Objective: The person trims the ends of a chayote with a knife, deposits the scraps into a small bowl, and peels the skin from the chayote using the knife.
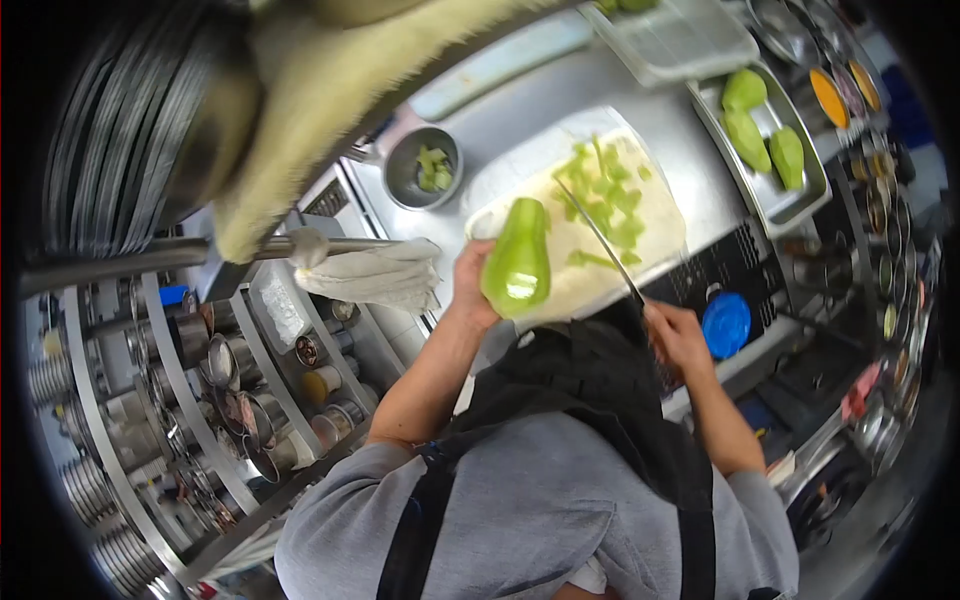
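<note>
A peeled, pale green pear-shaped vegetable point(519, 258) is in my left hand point(474, 285), its narrow end pointing away from me, above the left part of a cream cutting board point(560, 290). My right hand point(675, 333) is closed round the handle of a knife point(602, 238). The blade points forward and left over the board. Green peelings point(612, 200) lie scattered on the board around the blade. Left of the board, a metal bowl point(407, 192) holds several green pieces.
At the right, a metal tray point(816, 195) holds several peeled green vegetables, with a translucent container point(690, 50) beside it. A blue round object point(727, 325) is near my right hand. A white cloth point(380, 278) hangs on a rail at the left, above shelves of metal containers.
</note>
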Demonstrator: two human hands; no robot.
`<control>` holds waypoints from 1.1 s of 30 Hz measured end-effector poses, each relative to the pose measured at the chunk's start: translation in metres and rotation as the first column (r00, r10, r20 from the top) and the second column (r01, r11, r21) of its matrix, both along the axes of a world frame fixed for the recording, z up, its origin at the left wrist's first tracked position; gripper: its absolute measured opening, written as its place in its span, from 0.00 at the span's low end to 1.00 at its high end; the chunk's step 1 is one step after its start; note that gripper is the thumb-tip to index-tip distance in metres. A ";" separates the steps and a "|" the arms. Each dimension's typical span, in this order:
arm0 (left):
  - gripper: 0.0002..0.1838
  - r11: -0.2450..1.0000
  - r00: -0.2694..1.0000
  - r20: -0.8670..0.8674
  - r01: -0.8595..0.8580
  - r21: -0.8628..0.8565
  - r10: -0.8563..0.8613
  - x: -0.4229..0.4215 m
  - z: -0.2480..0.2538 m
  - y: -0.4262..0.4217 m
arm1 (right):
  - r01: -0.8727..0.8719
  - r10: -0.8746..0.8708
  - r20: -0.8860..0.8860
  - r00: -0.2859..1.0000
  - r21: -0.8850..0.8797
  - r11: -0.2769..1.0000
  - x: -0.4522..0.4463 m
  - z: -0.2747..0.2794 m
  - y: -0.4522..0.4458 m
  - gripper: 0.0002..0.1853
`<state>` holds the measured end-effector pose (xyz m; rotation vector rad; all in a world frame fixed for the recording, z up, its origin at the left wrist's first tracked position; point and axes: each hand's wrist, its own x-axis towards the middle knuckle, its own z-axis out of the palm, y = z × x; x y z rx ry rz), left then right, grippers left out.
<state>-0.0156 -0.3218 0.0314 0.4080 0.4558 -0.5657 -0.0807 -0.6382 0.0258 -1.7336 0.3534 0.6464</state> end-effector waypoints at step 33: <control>0.22 0.992 0.996 -0.031 -0.079 0.099 0.082 0.017 -0.038 0.000 | 0.013 -0.022 0.170 0.985 0.054 0.998 0.020 0.003 0.025 0.23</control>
